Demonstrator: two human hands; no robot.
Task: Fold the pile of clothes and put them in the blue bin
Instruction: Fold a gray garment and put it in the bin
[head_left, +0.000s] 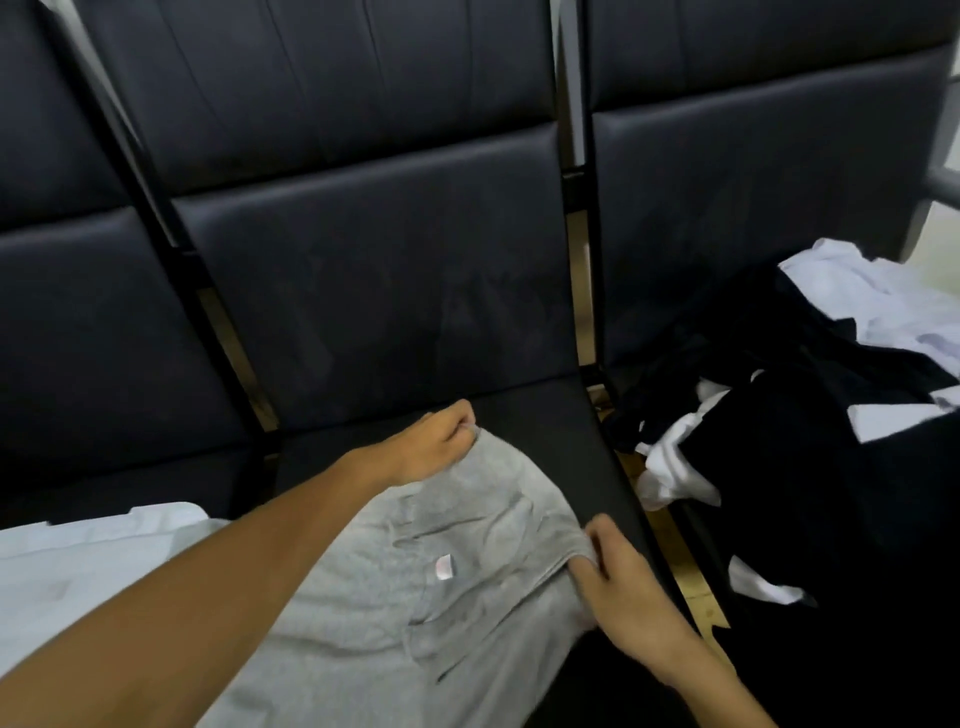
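Now the grey garment (415, 582) lies across the middle dark seat (545, 441), its far edge pinched by both hands: left hand (436, 441) at 11 o'clock, right hand (618, 587) at 3 o'clock. One wrinkled grey piece with a small white tag (444, 566). One black-and-white clothes pile (789, 415) sits on the next seat at 2 o'clock.

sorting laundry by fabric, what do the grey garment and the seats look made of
Grey garment: soft heathered knit, likely cotton jersey; matte, it rumples into soft creases. Seats: smooth dark leather or leatherette, faint sheen, stitched panels; which one is unclear.
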